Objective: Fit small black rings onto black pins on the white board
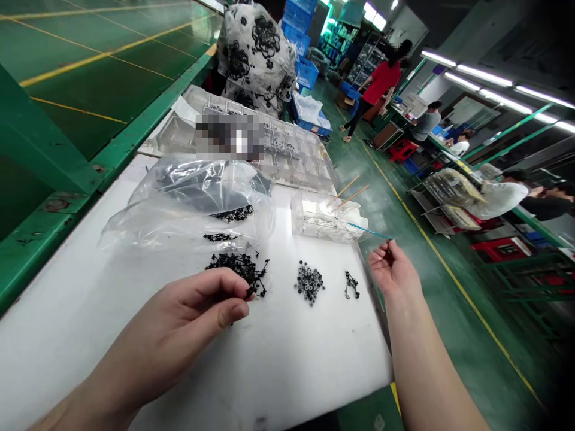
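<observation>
Head view: right hand pinches blue stick near end, far tip over clear box. Left hand at edge of black parts pile; cannot tell if piece is pinched. Bump could scatter pile; end-hold could let stick slip.

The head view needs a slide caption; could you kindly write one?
Right hand holding a thin teal stick toward a clear box, left hand at a pile of black parts.
</observation>
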Motion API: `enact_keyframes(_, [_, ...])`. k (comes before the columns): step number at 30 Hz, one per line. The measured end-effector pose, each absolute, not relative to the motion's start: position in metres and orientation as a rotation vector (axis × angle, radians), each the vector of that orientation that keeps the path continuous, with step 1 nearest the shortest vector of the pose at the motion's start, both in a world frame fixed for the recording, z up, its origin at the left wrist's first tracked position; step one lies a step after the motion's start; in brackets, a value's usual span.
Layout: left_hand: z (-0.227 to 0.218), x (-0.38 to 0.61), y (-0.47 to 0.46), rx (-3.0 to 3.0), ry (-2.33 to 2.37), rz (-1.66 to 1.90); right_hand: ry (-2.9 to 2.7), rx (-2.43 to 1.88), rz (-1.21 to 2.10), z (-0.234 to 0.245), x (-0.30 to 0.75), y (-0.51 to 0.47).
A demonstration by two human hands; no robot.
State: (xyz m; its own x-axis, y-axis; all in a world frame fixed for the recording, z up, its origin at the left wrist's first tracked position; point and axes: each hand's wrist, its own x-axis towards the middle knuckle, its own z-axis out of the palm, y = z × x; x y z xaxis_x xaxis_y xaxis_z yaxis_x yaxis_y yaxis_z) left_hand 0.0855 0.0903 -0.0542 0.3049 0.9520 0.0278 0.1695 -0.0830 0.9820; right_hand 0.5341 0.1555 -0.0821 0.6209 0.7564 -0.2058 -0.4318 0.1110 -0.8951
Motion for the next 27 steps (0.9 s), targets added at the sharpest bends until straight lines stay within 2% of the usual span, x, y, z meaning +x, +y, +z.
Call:
enact_keyframes(12, [-0.054, 0.087, 0.091, 1.530, 1.071, 0.922, -0.322, -1.190, 0.851, -0.062, 0.525, 0.162])
enact_keyframes(22, [-0.061, 0.084, 0.085, 1.463, 1.168, 0.819, -0.728, -1.161, 0.376, -0.052, 0.495, 0.172])
enact_keyframes(27, [-0.051, 0.090, 0.080, 1.362, 1.248, 0.779, -0.842, -1.168, 0.314, -0.059, 0.486, 0.178])
